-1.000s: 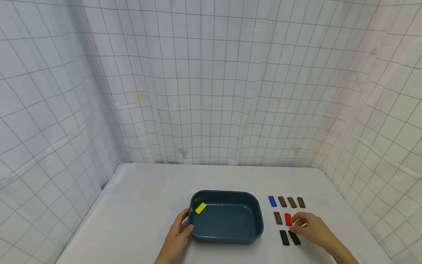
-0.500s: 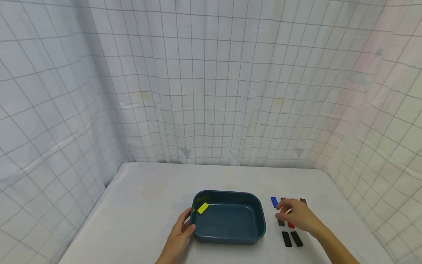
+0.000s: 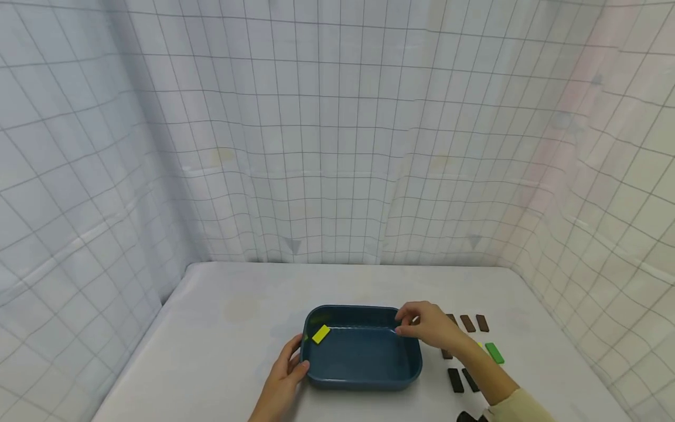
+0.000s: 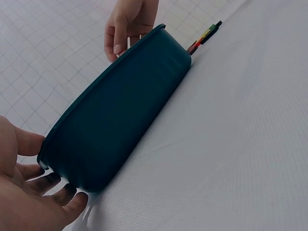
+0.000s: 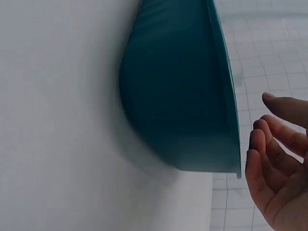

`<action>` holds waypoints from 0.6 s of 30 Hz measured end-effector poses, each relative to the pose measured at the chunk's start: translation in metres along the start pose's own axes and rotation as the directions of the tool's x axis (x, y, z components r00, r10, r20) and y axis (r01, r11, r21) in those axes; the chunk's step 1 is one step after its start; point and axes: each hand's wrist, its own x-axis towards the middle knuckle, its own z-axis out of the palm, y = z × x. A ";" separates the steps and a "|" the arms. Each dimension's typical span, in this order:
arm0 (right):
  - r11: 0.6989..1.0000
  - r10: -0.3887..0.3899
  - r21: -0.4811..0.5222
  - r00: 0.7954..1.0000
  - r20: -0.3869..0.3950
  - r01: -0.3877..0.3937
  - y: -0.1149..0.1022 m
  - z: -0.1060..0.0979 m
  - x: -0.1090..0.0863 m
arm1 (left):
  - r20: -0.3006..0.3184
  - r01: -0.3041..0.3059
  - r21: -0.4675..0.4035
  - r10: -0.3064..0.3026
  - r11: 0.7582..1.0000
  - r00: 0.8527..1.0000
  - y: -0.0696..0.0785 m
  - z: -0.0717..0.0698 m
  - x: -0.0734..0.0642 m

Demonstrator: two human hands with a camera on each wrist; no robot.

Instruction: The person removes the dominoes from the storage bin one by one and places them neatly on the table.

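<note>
A dark teal plastic basin (image 3: pixel 364 384) stands on the white table, and a yellow block (image 3: pixel 320 334) lies inside at its left end. My left hand (image 3: pixel 282 378) holds the basin's left end, thumb and fingers against the rim and wall. Over the right rim hovers my right hand (image 3: pixel 426 323), fingers loosely curled; in the right wrist view the right hand (image 5: pixel 281 159) is just beyond the rim, apart from it, with a gap between thumb and fingers. No block shows in it. The spot where a blue block lay is covered by this hand.
Right of the basin lie rows of small flat blocks: brown blocks (image 3: pixel 467 323), black blocks (image 3: pixel 456 380) and a green block (image 3: pixel 494 353). A sliver of yellow block (image 3: pixel 480 344) shows beside my forearm. White grid curtains (image 3: pixel 337 146) enclose the table.
My right hand has moved left from above the block rows to the basin's right rim, uncovering the green block. The left hand stays on the basin. The head view shifts slightly.
</note>
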 end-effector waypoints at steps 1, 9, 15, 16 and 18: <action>1.000 -0.016 0.002 1.000 0.008 0.016 -0.002 0.004 0.004 | -0.003 0.003 0.008 -0.003 1.000 1.000 0.000 0.000 0.000; 0.995 -0.097 0.010 0.993 0.064 0.097 -0.013 0.037 0.031 | -0.016 0.017 0.027 -0.017 0.999 1.000 0.001 0.002 0.001; 0.985 -0.173 0.015 0.982 0.076 0.173 -0.018 0.054 0.047 | -0.009 0.015 0.026 -0.015 1.000 1.000 0.001 0.001 0.002; 0.983 -0.183 0.017 0.980 0.078 0.182 -0.020 0.058 0.050 | -0.008 0.013 0.026 -0.013 1.000 1.000 0.001 0.001 0.002; 0.980 -0.201 0.027 0.976 0.090 0.199 -0.023 0.064 0.056 | -0.008 0.007 0.032 -0.007 0.999 1.000 0.001 0.000 0.001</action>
